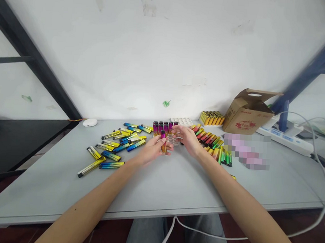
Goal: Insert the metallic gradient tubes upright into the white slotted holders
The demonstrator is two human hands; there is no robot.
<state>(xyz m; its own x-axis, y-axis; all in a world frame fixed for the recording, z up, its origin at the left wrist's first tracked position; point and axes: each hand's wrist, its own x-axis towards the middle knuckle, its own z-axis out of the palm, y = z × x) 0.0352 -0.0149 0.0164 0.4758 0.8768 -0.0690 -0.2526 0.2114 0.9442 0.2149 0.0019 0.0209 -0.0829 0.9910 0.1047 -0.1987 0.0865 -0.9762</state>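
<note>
Lighter (164, 146) | glossy purple-to-gold, black-topped | left hand (152, 151) gripping it | right hand (189, 139) half-open, hold unclear

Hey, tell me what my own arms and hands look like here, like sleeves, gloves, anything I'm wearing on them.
Your left hand and right hand are both ungloved. No sleeve shows on the left forearm or the right forearm, and no watch or bracelet is visible. The left forearm has one small dark spot.
</note>
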